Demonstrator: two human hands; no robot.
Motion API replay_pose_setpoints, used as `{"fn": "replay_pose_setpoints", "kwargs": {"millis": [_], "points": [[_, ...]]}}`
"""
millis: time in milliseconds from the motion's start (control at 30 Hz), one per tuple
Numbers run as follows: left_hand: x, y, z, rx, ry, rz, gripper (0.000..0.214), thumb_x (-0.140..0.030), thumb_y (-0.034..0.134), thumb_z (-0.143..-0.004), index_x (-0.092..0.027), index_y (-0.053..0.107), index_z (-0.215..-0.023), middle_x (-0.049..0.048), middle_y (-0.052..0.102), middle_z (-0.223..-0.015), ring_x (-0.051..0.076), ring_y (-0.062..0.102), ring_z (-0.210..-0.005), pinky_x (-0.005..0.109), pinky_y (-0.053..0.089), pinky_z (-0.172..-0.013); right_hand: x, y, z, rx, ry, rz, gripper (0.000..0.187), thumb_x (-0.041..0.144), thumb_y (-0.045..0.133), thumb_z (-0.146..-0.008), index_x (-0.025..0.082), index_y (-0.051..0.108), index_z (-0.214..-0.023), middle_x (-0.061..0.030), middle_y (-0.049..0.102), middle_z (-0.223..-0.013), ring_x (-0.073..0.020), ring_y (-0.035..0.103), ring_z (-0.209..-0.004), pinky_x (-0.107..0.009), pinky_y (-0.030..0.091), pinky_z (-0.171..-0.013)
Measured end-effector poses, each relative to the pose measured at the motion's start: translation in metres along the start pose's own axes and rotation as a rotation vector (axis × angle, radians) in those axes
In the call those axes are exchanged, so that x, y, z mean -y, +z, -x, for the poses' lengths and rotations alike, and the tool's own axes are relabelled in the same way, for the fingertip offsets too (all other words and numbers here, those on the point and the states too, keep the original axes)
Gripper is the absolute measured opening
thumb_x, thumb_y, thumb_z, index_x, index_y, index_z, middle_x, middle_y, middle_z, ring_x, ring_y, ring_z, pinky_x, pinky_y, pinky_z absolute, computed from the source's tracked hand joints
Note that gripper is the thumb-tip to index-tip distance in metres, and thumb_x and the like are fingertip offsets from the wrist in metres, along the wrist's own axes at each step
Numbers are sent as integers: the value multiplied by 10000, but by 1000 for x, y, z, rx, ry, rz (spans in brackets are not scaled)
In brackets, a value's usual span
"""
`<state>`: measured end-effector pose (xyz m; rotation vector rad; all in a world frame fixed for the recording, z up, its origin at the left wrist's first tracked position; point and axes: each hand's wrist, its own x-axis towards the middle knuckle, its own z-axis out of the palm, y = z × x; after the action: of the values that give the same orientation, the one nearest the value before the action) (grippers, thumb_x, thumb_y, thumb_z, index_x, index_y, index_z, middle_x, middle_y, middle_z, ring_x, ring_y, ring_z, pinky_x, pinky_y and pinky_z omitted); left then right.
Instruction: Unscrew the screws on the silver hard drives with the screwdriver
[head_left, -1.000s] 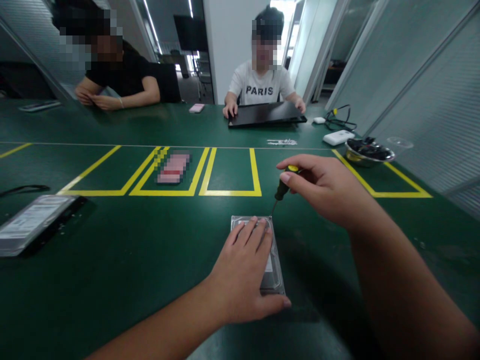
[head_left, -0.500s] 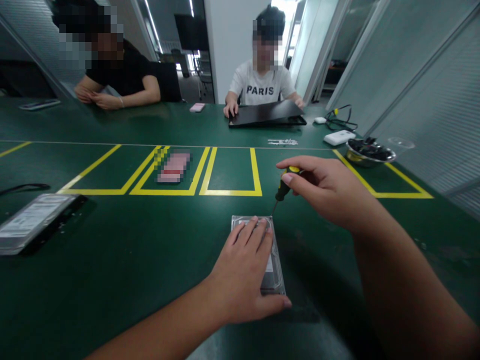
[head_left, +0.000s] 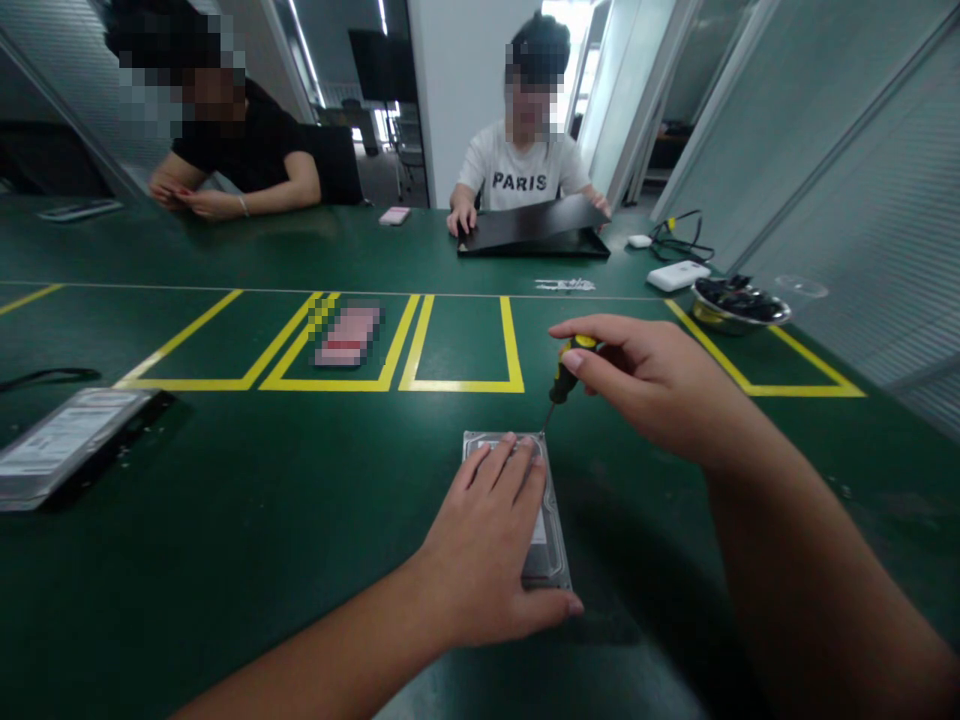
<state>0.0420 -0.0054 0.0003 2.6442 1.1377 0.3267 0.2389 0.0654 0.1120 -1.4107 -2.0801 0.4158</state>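
A silver hard drive (head_left: 545, 540) lies flat on the green table in front of me. My left hand (head_left: 484, 545) rests flat on top of it, fingers stretched out, covering most of its lid. My right hand (head_left: 649, 380) is closed around a small screwdriver (head_left: 562, 380) with a black and yellow handle. The screwdriver stands nearly upright, its tip at the drive's far right corner.
A second hard drive (head_left: 64, 440) lies at the left edge. Yellow tape boxes (head_left: 461, 385) mark the table's middle. A metal bowl (head_left: 739, 305) with dark parts sits at the right. Across the table, one person handles a black laptop (head_left: 532, 228); another person sits far left.
My hands and the drive have hardly moved. The person opposite has lifted the black laptop's lid a little.
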Motion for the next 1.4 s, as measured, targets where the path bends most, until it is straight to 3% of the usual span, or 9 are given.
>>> {"fn": "replay_pose_setpoints", "kwargs": {"millis": [667,967,1200,1400], "points": [[0,-3,1,22,-1,-8,1140,-846,497,-736,-109,236,-1565,169,142,-1661,369,112,-1532,521,91,-1247,4,1,2,28,-17,9,395,352,559,-924,174,680,-1255,-49,720,-821,-182,630,-714,-320,478,-689],[-1,-2,1,31,-3,-15,1097,-776,551,-750,-103,247,-1561,171,113,-1664,346,102,-1539,492,72,-1256,2,2,2,-57,-124,104,369,301,547,-914,144,702,-1209,-107,691,-1026,-219,643,-884,-352,478,-805],[0,-2,0,15,-2,3,1104,-773,568,-739,-104,258,-1560,162,135,-1662,351,126,-1534,501,86,-1256,6,3,5,-77,-73,25,255,272,590,-876,170,662,-1099,23,601,-660,-129,523,-557,-292,425,-623],[1,-2,1,17,0,14,1103,-784,558,-736,-102,272,-1555,168,152,-1658,362,132,-1531,519,110,-1250,8,4,5,-76,-89,43,230,280,583,-882,180,671,-1069,3,630,-708,-135,530,-592,-290,414,-633]]}}
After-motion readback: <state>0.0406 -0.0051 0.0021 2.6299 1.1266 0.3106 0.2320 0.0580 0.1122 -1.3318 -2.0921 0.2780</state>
